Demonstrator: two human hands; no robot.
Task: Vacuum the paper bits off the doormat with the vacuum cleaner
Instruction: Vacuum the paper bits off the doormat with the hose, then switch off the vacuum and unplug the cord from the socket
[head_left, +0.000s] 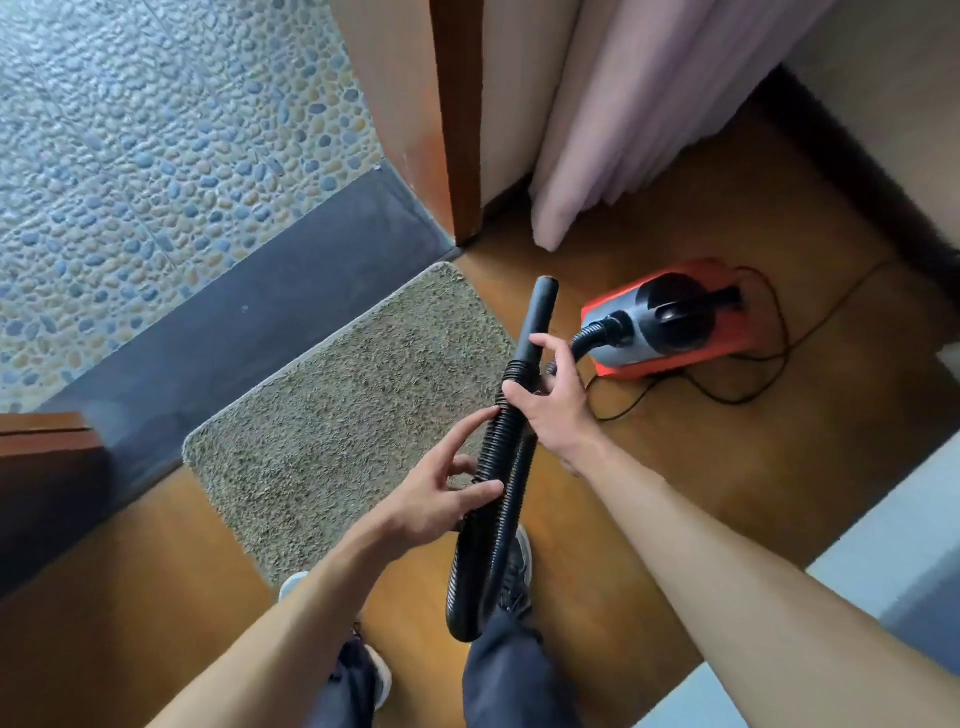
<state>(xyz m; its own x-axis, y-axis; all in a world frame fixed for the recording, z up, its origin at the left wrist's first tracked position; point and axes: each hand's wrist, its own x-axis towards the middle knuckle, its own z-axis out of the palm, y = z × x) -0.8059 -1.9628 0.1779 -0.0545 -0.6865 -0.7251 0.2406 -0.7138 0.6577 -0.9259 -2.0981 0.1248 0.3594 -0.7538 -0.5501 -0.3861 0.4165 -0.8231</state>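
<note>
The right hand (550, 402) curls round the black hose (497, 441) just below its nozzle (537, 317), the left hand (441, 496) pinches it lower down, both over the doormat's (353, 405) right edge, and the red vacuum cleaner (670, 322) sits on the floor (675, 467) beside it.

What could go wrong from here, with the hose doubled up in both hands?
1. The hose loops low beside the shoe, so a step may snag it.
2. The cord lies in loose loops by the vacuum cleaner. Tugging the hose could drag the body onto it.
3. The nozzle is raised off the doormat, whose speckled pile makes small bits hard to spot, so patches may get missed.
</note>
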